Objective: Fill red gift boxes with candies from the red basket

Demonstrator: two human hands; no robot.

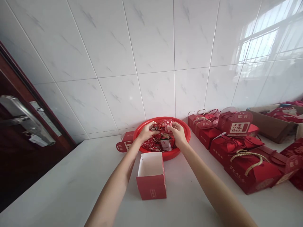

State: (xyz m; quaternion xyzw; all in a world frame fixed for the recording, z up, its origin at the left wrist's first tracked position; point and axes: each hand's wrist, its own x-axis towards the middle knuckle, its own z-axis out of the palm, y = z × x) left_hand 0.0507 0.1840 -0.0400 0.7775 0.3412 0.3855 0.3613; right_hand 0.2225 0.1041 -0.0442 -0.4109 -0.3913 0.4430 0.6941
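Note:
Both my hands are over a red plastic basket [172, 155] filled with small wrapped packets. My right hand [179, 134] pinches a small red-and-white packet [168, 125] near the basket's back. At the basket's left side, my left hand [147, 131] has its fingers closed on a dark red wrapped packet [156, 127]. A white packet with a red mark [166, 144] lies among the other packets, below the hands. Between my forearms, in front of the basket, a red gift box [151, 186] stands upright with its top open and its white inside showing.
Several closed red gift boxes [251, 176] with rope handles crowd the table's right side. Behind them is an open cardboard box [272, 126] with red items. A flat red box piece [124, 145] lies left of the basket. A tiled wall [113, 101] rises behind; a door [28, 151] is at left.

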